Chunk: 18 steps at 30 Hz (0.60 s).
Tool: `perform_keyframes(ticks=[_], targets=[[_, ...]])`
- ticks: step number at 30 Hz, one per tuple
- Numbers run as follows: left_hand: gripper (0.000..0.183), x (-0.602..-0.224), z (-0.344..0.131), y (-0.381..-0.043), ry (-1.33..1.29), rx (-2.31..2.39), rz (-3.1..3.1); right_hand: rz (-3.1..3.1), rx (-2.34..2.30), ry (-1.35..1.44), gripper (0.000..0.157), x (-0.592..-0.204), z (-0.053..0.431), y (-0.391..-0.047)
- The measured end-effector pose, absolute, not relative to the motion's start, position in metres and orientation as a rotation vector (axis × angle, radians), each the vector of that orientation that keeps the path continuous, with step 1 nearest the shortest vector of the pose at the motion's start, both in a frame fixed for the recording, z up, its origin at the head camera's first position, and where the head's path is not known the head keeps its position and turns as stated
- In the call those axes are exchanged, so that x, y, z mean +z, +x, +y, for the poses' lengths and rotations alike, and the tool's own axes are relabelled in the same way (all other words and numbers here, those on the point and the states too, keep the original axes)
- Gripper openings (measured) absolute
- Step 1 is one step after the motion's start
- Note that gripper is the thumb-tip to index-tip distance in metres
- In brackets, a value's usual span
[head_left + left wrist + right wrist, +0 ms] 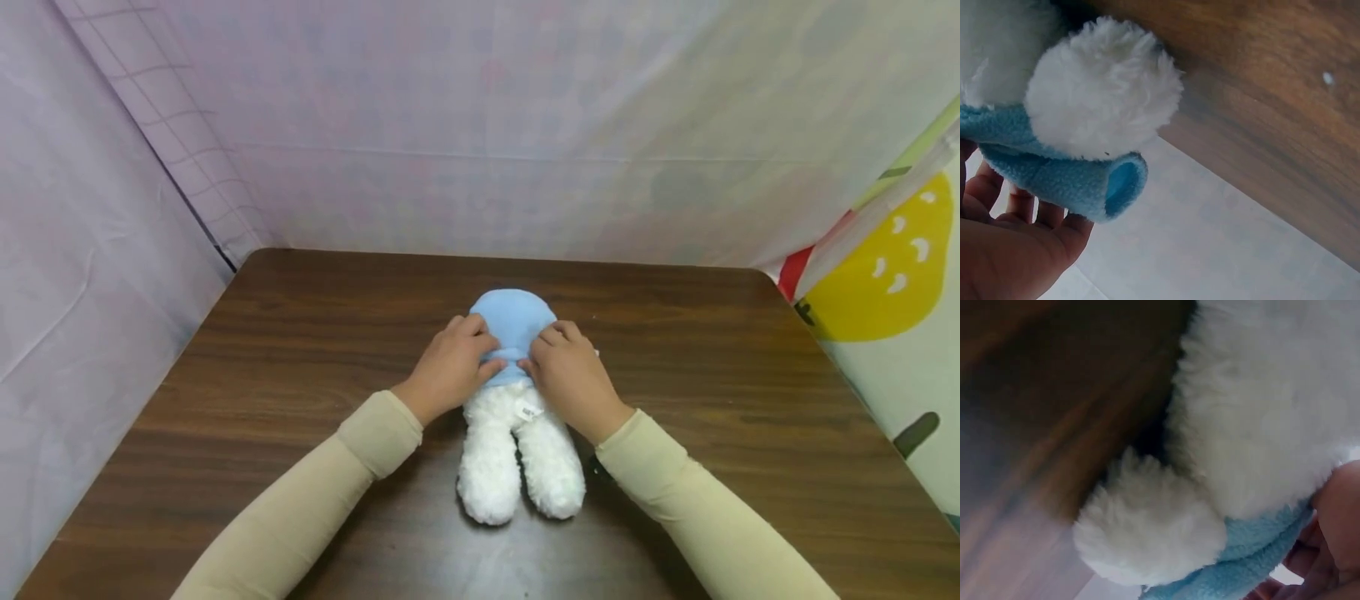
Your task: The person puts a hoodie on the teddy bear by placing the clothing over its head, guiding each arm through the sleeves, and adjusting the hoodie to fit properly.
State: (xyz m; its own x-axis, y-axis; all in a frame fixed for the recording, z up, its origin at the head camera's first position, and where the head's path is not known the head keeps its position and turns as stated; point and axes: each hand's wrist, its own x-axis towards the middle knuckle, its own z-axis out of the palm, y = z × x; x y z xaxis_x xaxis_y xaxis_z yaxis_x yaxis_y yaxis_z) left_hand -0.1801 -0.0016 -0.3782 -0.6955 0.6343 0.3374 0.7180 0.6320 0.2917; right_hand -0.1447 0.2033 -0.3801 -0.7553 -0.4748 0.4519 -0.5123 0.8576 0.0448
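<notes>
A white fluffy plush toy (491, 475) lies on the table with its two legs toward me. Blue fleece clothing (513, 312) covers its far end. My left hand (450, 367) grips the left side of the fleece. On the opposite side, my right hand (573, 379) holds it with bent fingers. In the left wrist view, a round white paw (1104, 90) sits above a blue sleeve-like opening (1125, 184). Another paw (1150, 525) shows beside the blue fabric (1229, 575) in the right wrist view. The toy's head is not visible.
A brown wood-grain table (300, 333) lies under the toy. Pale curtains (465, 125) hang behind it and at the left. To the right is a cloth with a yellow printed shape (885, 267). A small white tag (528, 411) sits on the plush.
</notes>
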Motion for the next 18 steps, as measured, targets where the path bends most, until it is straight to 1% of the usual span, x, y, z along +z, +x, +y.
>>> perform_keyframes(ticks=[3, 11, 18], targets=[[0.022, -0.3797, -0.0014, -0.1807, -1.092, -0.62, -2.637, -2.565, 0.143, 0.706, 0.028, -0.3816, 0.2033, -0.1437], [0.021, -0.3799, -0.0001, -0.1808, -1.099, -0.576, -2.691, -2.554, 0.317, 0.787, 0.034, -0.3829, 0.208, -0.1473], [0.029, -0.3791, 0.0, -0.1813, -1.115, -0.588, -2.716, -2.593, 0.365, 0.769, 0.032, -0.3865, 0.2097, -0.1483]])
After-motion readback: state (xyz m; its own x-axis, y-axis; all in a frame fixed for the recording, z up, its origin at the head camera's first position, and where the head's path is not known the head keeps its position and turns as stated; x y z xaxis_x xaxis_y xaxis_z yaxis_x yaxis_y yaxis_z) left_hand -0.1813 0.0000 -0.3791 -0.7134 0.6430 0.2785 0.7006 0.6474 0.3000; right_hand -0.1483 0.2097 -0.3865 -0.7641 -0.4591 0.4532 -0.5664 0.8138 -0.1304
